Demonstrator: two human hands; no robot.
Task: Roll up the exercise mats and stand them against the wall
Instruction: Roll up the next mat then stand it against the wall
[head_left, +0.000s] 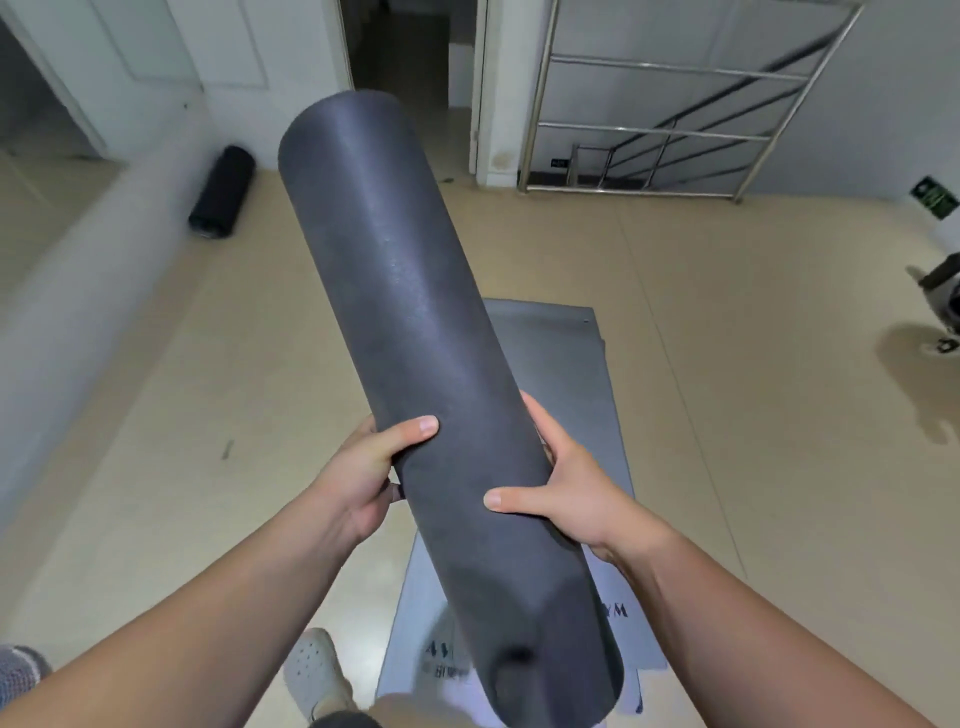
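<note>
A dark grey rolled mat (410, 322) fills the middle of the view, held off the floor and tilted, its far end pointing up and away. My left hand (363, 478) grips its left side and my right hand (566, 493) grips its right side, thumbs across the top. Below it a grey mat (571, 374) lies flat on the floor with printed lettering near my feet. A black rolled mat (222, 193) lies on its side by the left wall.
A low white ledge (78, 291) runs along the left. A dark open doorway (400, 52) is straight ahead, and a metal stair railing (665, 130) at the back right. My white shoe (314, 670) stands on the beige tiles. Part of a machine (940, 306) shows at the right edge.
</note>
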